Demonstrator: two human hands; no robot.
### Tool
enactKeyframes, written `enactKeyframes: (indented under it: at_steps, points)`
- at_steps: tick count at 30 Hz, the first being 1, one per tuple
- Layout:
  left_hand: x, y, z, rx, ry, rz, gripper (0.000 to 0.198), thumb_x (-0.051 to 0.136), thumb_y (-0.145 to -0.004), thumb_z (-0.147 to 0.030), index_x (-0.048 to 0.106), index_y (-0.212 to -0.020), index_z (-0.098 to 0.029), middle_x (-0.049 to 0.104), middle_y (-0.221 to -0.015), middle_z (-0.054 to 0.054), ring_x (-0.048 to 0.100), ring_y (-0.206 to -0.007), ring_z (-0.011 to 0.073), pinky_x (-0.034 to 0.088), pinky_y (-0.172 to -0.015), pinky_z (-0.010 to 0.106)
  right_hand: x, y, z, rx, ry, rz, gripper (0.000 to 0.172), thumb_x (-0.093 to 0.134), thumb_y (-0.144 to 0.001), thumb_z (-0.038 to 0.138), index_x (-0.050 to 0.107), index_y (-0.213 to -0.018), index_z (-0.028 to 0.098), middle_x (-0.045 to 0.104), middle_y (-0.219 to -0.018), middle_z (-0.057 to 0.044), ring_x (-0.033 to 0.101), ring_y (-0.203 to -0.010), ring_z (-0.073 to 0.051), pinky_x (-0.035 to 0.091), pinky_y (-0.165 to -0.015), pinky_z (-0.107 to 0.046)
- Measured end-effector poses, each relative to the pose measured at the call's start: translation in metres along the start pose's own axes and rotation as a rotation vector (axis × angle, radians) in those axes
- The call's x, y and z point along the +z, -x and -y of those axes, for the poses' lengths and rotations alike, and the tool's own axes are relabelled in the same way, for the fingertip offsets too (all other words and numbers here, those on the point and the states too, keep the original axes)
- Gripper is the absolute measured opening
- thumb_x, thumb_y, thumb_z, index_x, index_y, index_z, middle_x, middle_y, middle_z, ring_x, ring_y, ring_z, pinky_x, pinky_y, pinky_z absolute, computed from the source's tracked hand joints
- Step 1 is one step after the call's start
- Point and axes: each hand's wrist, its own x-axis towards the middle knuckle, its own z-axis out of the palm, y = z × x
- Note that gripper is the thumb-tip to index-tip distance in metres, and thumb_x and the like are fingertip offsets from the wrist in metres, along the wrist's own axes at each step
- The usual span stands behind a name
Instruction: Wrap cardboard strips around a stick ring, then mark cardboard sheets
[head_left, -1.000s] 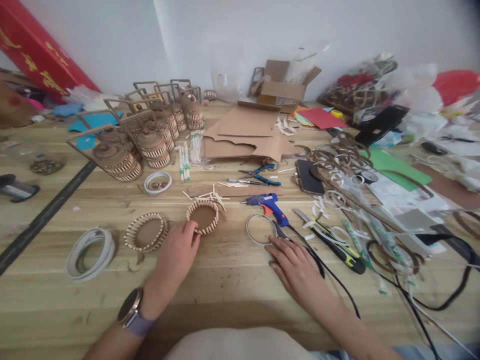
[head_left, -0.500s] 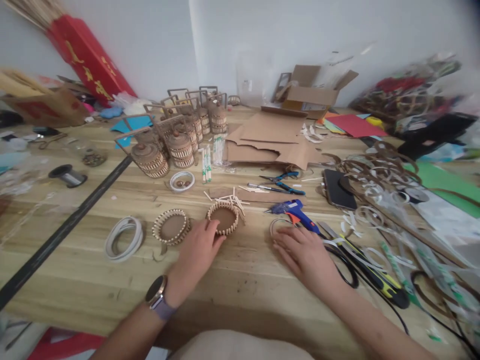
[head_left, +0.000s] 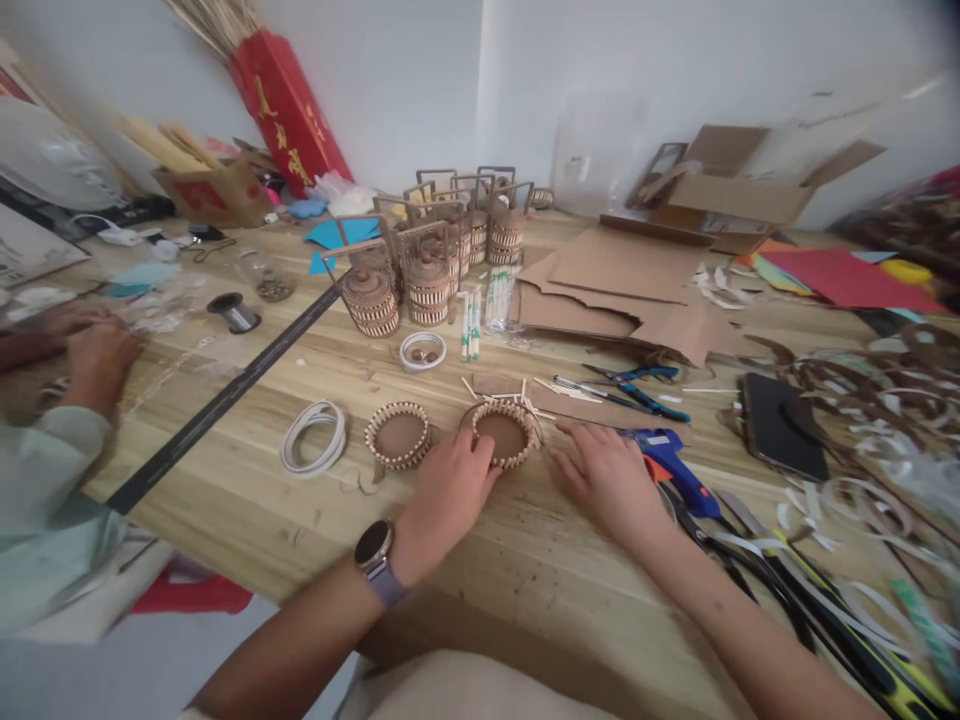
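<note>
My left hand, with a watch on its wrist, pinches the near wall of a small round basket. This basket has a brown base and a wall of short upright sticks. Beside it on the left stands a similar round basket. My right hand hovers low over the table, fingers stretched and apart, holding nothing that I can see. Just right of it lies a blue glue gun, partly hidden by the hand. Loose thin sticks lie behind the baskets.
Rolled white strips lie at left. Finished lidded baskets with handles stand behind. Pliers, a phone, a yellow-black cutter and cardboard are spread around. A co-worker's hand rests on the table's left side.
The view has turned left, bringing a co-worker into sight. My right hand has moved off a thin ring toward the basket. My left hand stays at the same basket.
</note>
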Motion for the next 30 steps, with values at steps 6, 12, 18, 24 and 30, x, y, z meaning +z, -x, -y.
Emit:
enactKeyframes:
  at_steps: [6,12,18,24,30]
  points:
    - [-0.018,0.025,0.004,-0.05,0.021,-0.039,0.017,0.063,-0.093,-0.02,0.058,-0.109,-0.019,0.064,-0.098,0.008,0.063,-0.086,0.0252,0.05,-0.073,0.035,0.012,-0.01,0.009,-0.004,-0.037,0.04,0.032,0.053,-0.094,0.028,0.055,-0.124,0.017,0.075,-0.103,-0.01,0.069,-0.096,-0.027,0.042,-0.077,-0.036]
    - [-0.02,0.068,0.05,-0.394,-0.093,-0.048,0.005,0.062,-0.091,-0.022,0.06,-0.088,-0.019,0.067,-0.087,0.007,0.065,-0.084,0.0265,0.049,-0.071,0.033,0.017,-0.02,0.009,0.036,-0.043,0.055,0.026,0.051,-0.093,0.023,0.059,-0.116,0.015,0.075,-0.095,-0.012,0.069,-0.087,-0.027,0.042,-0.074,-0.036]
    - [-0.012,0.075,0.09,-0.514,0.052,-0.064,0.02,0.046,-0.091,-0.02,0.065,-0.085,-0.018,0.072,-0.088,0.011,0.068,-0.081,0.027,0.048,-0.073,0.035,0.021,-0.026,0.009,0.074,-0.071,0.04,0.02,0.049,-0.092,0.018,0.064,-0.106,0.016,0.076,-0.095,-0.013,0.07,-0.087,-0.027,0.045,-0.073,-0.034]
    - [-0.043,0.09,0.091,-0.623,0.875,-0.094,0.036,0.058,-0.082,-0.053,0.064,-0.073,-0.02,0.064,-0.066,0.001,0.058,-0.062,0.0176,0.043,-0.059,0.026,0.022,-0.031,0.0,0.139,-0.177,-0.004,0.023,0.047,-0.091,0.02,0.064,-0.107,0.016,0.073,-0.079,-0.008,0.067,-0.069,-0.022,0.043,-0.062,-0.031]
    - [-0.038,0.074,0.043,-0.666,1.432,-0.03,0.043,0.079,-0.064,-0.056,0.066,-0.07,-0.016,0.065,-0.067,0.002,0.053,-0.061,0.0137,0.042,-0.059,0.024,-0.007,-0.028,0.002,0.123,-0.313,-0.102,0.024,0.051,-0.091,0.031,0.067,-0.102,0.016,0.071,-0.098,-0.014,0.065,-0.088,-0.027,0.048,-0.074,-0.037]
